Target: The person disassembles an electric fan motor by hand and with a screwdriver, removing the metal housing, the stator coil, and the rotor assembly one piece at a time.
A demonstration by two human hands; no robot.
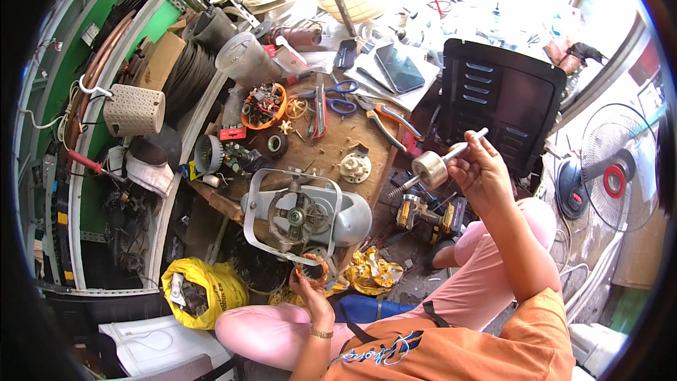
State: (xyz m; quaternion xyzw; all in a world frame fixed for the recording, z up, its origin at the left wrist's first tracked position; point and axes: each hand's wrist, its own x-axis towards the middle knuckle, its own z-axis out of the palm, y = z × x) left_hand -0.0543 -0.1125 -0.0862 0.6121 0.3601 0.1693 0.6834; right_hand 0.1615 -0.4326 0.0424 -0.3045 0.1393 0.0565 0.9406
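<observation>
Up on the right, my right hand (482, 175) pinches the shaft of a motor rotor (429, 169). The rotor is a metal cylinder on a tilted rod, with a worm-like thread at its lower end, clear of the bench. Low in the middle, the fingers of my left hand (316, 305) close on a motor stator (312, 272), a ring with copper-coloured windings. Just beyond it, a grey machine housing (347, 219) with a rounded-square metal frame rests on the bench edge. A whitish round gear part (355, 168) lies on the wood behind the housing.
On the wooden bench (321, 152) are pliers (384, 127), blue scissors (342, 106), a tape roll (277, 144) and an orange bowl (264, 106) of small parts. A yellow cordless drill (416, 213) sits below the rotor. A fan (615, 178) stands right; a yellow bag (204, 293) left.
</observation>
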